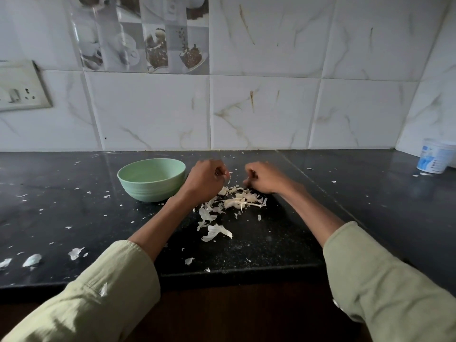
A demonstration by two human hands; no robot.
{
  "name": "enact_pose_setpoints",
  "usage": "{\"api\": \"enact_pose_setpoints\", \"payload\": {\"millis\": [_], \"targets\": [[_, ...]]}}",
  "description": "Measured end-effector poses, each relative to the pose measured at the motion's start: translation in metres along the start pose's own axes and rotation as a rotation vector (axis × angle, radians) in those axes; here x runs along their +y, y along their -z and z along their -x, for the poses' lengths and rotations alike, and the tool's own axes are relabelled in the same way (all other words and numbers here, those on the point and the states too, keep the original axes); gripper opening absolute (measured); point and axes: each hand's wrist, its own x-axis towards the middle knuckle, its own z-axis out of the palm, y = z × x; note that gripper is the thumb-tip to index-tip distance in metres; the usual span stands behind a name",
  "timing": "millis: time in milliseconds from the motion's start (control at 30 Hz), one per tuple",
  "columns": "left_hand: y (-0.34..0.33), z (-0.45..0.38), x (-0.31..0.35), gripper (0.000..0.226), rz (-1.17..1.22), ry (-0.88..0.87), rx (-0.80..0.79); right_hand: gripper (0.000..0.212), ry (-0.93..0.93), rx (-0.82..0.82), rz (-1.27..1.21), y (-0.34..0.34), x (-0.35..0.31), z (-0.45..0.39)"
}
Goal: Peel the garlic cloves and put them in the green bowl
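Observation:
The green bowl (150,191) stands on the black counter left of my hands, and I cannot see anything inside it. My left hand (206,180) hovers just right of the bowl, its fingertips pinching a thin strip of garlic skin (229,176). A short gap to the right, my right hand (267,177) rests on the counter with its fingers curled under; anything inside them is hidden. A pile of garlic skins and stems (237,201) lies below and between both hands. No bare clove shows clearly.
Skin flakes are scattered over the black counter (259,243), with bigger pieces at the front left (32,259). A white and blue plastic cup (434,156) stands at the far right. The tiled wall holds a switch socket (19,87) on the left.

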Motion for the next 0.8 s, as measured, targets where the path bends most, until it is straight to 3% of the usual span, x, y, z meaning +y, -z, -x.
{"api": "enact_pose_setpoints", "payload": {"millis": [167,433,500,667,800], "targets": [[0.0,-0.001,0.0,0.005,0.06,0.018,-0.016,0.021,-0.021,-0.047,-0.234,0.004,0.002,0.002],[0.006,0.002,0.01,0.021,0.268,0.011,0.062,0.036,0.044,-0.135,-0.641,0.018,-0.018,0.008],[0.007,0.002,0.01,0.023,0.288,0.008,0.053,0.03,0.042,-0.145,-0.679,0.02,-0.018,0.008],[0.006,0.003,0.01,0.025,0.295,-0.008,0.061,0.041,0.02,-0.188,-0.703,0.022,-0.015,0.009],[0.005,0.002,0.01,0.024,0.291,-0.009,0.049,0.035,0.045,-0.143,-0.574,0.031,-0.019,0.015]]}}
